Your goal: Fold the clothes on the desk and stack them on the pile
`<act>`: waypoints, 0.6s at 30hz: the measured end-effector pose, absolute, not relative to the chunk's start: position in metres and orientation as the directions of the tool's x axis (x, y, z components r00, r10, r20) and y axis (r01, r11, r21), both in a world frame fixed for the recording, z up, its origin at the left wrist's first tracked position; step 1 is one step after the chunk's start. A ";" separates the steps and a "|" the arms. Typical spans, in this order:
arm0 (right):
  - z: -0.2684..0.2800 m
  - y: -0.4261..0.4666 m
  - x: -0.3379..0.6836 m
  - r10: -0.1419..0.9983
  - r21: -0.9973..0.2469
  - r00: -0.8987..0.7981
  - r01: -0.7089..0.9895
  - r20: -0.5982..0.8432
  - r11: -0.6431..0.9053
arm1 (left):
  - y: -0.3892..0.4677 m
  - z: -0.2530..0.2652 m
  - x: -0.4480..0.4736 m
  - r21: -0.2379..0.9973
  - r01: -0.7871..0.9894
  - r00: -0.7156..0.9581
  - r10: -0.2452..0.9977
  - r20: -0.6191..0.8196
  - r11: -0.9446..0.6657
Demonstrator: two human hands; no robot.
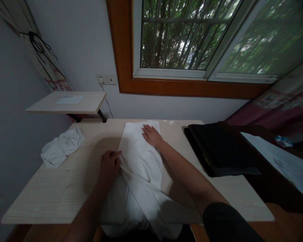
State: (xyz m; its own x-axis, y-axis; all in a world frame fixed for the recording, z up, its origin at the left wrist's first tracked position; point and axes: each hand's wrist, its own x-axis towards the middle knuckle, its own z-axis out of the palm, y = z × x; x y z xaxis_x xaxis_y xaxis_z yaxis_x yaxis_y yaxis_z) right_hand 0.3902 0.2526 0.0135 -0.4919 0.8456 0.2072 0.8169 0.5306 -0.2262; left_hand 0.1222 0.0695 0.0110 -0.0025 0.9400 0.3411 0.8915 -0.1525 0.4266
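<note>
The right hand [152, 135] is lying spread on the cloth [135, 143], probably steadying it, while the left hand [109, 164] is curling at its edge, pinch unclear.

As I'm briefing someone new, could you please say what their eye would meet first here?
Probably the long white cloth down the middle of the table, right hand on its far part, left hand at its left edge. The window beyond, showing green foliage, likely comes next, then the bunched cloth on the left.
</note>
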 end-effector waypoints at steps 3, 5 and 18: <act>0.015 0.215 0.404 0.851 -0.232 -0.450 0.827 0.271 0.512 | 0.071 0.010 0.122 0.435 0.888 -0.008 0.939 0.343 -0.151; 0.015 0.188 0.417 0.878 -0.227 -0.356 0.871 0.321 0.436 | 0.071 0.011 0.121 0.431 0.889 -0.010 0.935 0.354 -0.153; 0.012 0.085 0.455 0.918 -0.376 -0.205 0.865 0.339 0.332 | 0.061 0.021 0.123 0.380 0.852 0.240 0.914 0.326 -0.360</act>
State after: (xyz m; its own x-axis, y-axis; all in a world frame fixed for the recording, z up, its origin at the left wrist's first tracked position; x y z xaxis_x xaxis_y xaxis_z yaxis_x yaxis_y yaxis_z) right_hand 0.4551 0.0845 0.0118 -0.2054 0.9182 0.3387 0.8650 0.3322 -0.3761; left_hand 0.1233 0.0613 0.0214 0.2403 0.9141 0.3265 0.8523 -0.3597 0.3798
